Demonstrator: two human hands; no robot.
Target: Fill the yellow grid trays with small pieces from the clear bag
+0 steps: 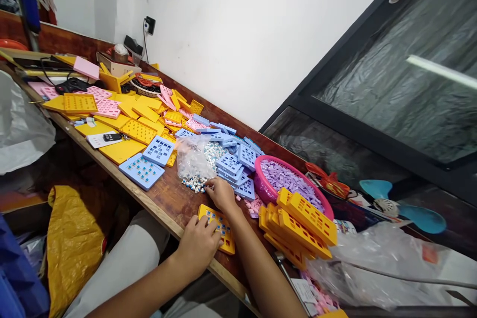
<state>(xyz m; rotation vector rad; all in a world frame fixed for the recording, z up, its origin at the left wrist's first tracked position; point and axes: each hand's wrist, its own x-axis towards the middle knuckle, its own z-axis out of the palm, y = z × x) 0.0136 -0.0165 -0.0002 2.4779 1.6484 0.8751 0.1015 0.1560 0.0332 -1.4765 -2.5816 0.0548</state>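
A small yellow plate with square openings (227,238) lies near the table's front edge, with blue-and-white pieces sitting in several openings. My left hand (200,242) rests over its left side, fingers bent onto it. Just beyond the plate, my right hand (220,194) is at the right edge of a heap of small white-and-blue pieces (194,184). Its thumb and fingers are drawn together; whatever is between the tips is too small to make out. A clear plastic bag (194,156) lies behind that heap, with more of the small pieces beside it.
Light blue plates (229,164) are stacked behind my right hand. A pink basket (263,191) of purple pieces and stacked yellow plates (298,228) stand to the right. Blue plates (141,171) and many yellow ones (122,151) cover the left. A wall (231,35) borders the table.
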